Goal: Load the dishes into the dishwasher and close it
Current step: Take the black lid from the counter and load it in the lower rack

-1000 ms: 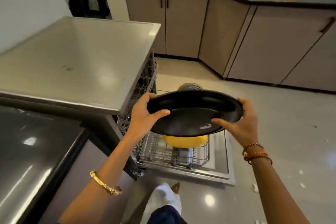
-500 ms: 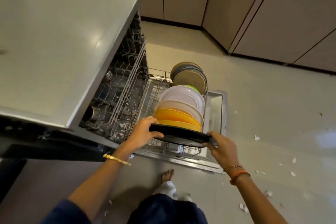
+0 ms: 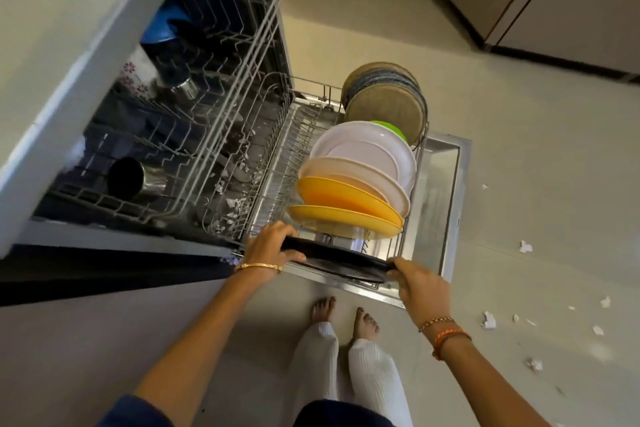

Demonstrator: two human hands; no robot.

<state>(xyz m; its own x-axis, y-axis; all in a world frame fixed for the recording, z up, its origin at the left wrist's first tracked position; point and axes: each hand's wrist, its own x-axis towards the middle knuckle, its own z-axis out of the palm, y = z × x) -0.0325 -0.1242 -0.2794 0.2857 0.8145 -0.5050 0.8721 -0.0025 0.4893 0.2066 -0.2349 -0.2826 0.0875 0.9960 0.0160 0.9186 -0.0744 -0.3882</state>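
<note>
A black plate [image 3: 341, 258] is held on edge at the near end of the dishwasher's pulled-out lower rack [image 3: 277, 163], over the open door [image 3: 446, 191]. The left hand [image 3: 268, 244] grips the plate's left rim, fingers curled over the top edge and thumb along the near face. The right hand [image 3: 420, 286] grips the right rim, fingers wrapped round it.

Within the lower rack, just beyond the black plate, stand two yellow plates [image 3: 341, 206], then two white plates [image 3: 367, 158], then a green plate [image 3: 389, 128] of which only the top edge shows. At the far end of the lower rack sits a close group of brown and grey plates [image 3: 386, 102], also on edge. The left part of the lower rack holds bare wire tines.

Left of the lower rack, the upper rack [image 3: 194, 107] holds a steel cup [image 3: 130, 178] lying on its side near the front, a steel bottle [image 3: 181, 81] further back, and a blue item [image 3: 162, 28] at the rear that cannot be made out clearly.

Right of the lower rack, scraps of white paper [image 3: 525, 247] lie scattered on the floor.
</note>
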